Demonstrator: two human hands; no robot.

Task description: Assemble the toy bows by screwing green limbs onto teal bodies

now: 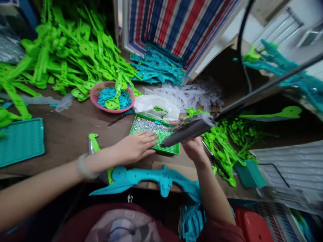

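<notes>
My left hand point(140, 146) lies flat over the left part of a green perforated tray point(174, 149), fingers stretched out beside small silvery screws point(145, 125). The screws fill the tray's far side. My right hand point(194, 148) is wrapped round a dark grey electric screwdriver point(189, 129), whose tip points down and left over the tray's near right part. Some of its fingers are hidden behind the tool. In front of me, at the table's near edge, lies a long turquoise plastic piece point(148, 176). A lime-green piece point(94, 143) lies partly hidden behind my left forearm.
Lime-green plastic parts point(75, 50) are heaped at the back left. A pink basket point(94, 102) holds small blue pieces. Turquoise parts point(158, 65) and translucent strips point(191, 94) lie at the back. More green parts point(222, 144) lie right. A dark rod point(272, 79) crosses the upper right.
</notes>
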